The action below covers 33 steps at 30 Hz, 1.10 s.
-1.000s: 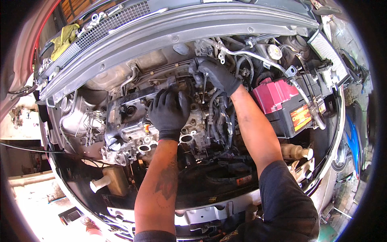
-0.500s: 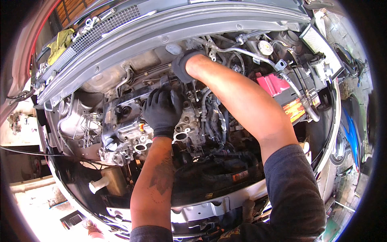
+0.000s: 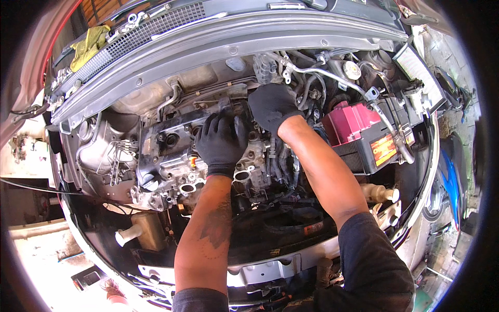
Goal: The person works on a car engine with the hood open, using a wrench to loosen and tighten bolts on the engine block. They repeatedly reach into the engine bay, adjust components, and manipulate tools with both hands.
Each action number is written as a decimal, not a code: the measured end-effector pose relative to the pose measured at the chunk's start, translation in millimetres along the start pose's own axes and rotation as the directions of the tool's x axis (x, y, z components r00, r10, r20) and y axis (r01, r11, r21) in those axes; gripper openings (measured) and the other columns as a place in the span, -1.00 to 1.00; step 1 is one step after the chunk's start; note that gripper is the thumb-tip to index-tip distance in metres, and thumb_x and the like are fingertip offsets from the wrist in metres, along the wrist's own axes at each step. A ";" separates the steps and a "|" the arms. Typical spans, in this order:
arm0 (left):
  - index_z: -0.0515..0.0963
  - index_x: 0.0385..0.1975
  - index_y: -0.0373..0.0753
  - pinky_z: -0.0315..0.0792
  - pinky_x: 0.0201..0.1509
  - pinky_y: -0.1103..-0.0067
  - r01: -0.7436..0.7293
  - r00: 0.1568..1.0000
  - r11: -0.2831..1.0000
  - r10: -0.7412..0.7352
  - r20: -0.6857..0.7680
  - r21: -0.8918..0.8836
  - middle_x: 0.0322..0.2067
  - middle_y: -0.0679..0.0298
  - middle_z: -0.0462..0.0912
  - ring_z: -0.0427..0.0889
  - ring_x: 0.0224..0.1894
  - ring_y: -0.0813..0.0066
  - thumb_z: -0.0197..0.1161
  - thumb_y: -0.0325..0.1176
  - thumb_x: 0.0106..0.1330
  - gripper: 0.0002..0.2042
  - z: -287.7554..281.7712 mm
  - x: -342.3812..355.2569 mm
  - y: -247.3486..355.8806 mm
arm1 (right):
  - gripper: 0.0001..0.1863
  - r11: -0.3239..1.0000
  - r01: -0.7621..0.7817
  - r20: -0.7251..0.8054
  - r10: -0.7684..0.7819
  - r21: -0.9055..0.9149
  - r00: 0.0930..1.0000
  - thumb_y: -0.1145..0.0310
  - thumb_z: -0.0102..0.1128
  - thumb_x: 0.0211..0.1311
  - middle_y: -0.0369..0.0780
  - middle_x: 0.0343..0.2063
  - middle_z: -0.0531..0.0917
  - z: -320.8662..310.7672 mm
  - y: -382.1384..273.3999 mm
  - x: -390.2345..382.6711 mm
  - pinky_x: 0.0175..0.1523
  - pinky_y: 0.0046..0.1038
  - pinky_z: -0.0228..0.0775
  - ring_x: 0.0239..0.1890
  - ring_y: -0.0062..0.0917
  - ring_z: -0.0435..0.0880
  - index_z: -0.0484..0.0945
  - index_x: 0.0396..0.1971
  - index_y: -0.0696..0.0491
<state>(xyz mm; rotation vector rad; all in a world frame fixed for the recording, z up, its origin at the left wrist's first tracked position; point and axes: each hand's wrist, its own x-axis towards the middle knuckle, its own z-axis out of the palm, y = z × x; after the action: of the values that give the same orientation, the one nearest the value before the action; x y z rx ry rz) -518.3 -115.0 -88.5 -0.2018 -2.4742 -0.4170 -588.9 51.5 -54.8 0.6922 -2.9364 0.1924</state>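
Note:
My left hand point(image 3: 221, 143), in a black glove, rests on the black valve cover point(image 3: 169, 138) of the engine, fingers curved and slightly apart. My right hand point(image 3: 273, 109), also gloved in black, is bent at the rear right of the engine, beside hoses and brackets. Its fingers are curled, and what they hold is hidden behind its back. Two oval metal ports point(image 3: 242, 176) show below my left hand, and a small orange-topped part point(image 3: 193, 161) sits on the engine's front.
A battery with a red terminal cover point(image 3: 351, 122) and a pale rectangular filter point(image 3: 421, 73) are at the right. A yellow cloth point(image 3: 88, 47) and loose hardware lie on the cowl point(image 3: 135, 41). A cream reservoir point(image 3: 150, 231) is at lower left, and a blue-black motorcycle point(image 3: 449, 187) stands outside right.
My right hand first turned and swung left, its forearm crossing the battery. Since then it has moved down and right, uncovering the battery. My left hand stays on the engine.

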 end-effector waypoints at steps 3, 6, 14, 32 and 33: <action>0.74 -0.08 -0.14 0.56 0.03 0.25 0.014 1.000 1.000 -0.013 0.010 -0.007 -0.10 0.16 0.79 0.76 -0.03 0.13 0.29 -0.12 0.35 -0.71 0.6 -0.9 -1.1 | -0.75 0.999 0.008 -0.001 -0.008 -0.033 1.000 0.35 0.15 0.18 0.00 -0.38 0.79 -10.3 -3.4 -5.2 -0.16 -0.11 0.65 -0.27 -0.12 0.83 0.81 -0.38 0.07; 0.72 -0.23 -0.14 0.56 -0.03 0.28 0.005 1.000 1.000 -0.005 -0.016 0.003 -0.20 0.22 0.79 0.75 -0.07 0.18 0.30 -0.13 0.32 -0.76 -1.3 1.4 2.3 | -0.77 0.998 0.017 -0.009 -0.017 -0.065 1.000 0.36 0.16 0.18 -0.03 -0.41 0.79 -6.8 -3.2 -9.9 -0.18 -0.14 0.65 -0.29 -0.16 0.83 0.81 -0.41 0.06; 0.69 -0.34 -0.14 0.57 -0.09 0.28 -0.031 0.996 0.999 0.029 -0.088 -0.025 -0.27 0.25 0.78 0.75 -0.11 0.19 0.31 -0.14 0.30 -0.79 1.1 2.1 1.6 | -0.79 0.996 0.025 -0.017 -0.027 -0.088 0.999 0.36 0.18 0.17 -0.09 -0.43 0.79 -19.7 -12.7 -27.4 -0.22 -0.17 0.65 -0.32 -0.19 0.83 0.80 -0.45 0.02; 0.72 -0.30 -0.14 0.59 -0.05 0.28 0.011 1.000 1.000 -0.011 -0.023 0.011 -0.21 0.23 0.80 0.76 -0.09 0.21 0.32 -0.14 0.30 -0.79 -1.3 3.6 6.6 | -0.74 0.766 -0.173 -0.145 0.328 0.619 0.934 0.19 0.32 0.26 0.01 -0.39 0.74 11.1 30.6 -22.9 -0.13 -0.10 0.59 -0.30 -0.03 0.76 0.71 -0.27 0.09; 0.72 -0.30 -0.14 0.59 -0.06 0.28 0.016 1.000 1.000 -0.015 -0.021 0.003 -0.21 0.23 0.80 0.76 -0.09 0.20 0.32 -0.14 0.30 -0.79 -0.8 3.8 6.9 | -0.74 0.771 -0.177 -0.150 0.333 0.612 0.931 0.18 0.32 0.27 0.01 -0.39 0.74 10.4 32.8 -20.9 -0.13 -0.10 0.59 -0.30 -0.03 0.76 0.71 -0.28 0.09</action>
<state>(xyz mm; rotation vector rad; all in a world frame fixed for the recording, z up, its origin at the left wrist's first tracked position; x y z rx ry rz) -519.3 -108.6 -83.9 -0.1763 -2.4568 -0.4201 -586.0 88.2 -71.2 0.2697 -2.6888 1.1729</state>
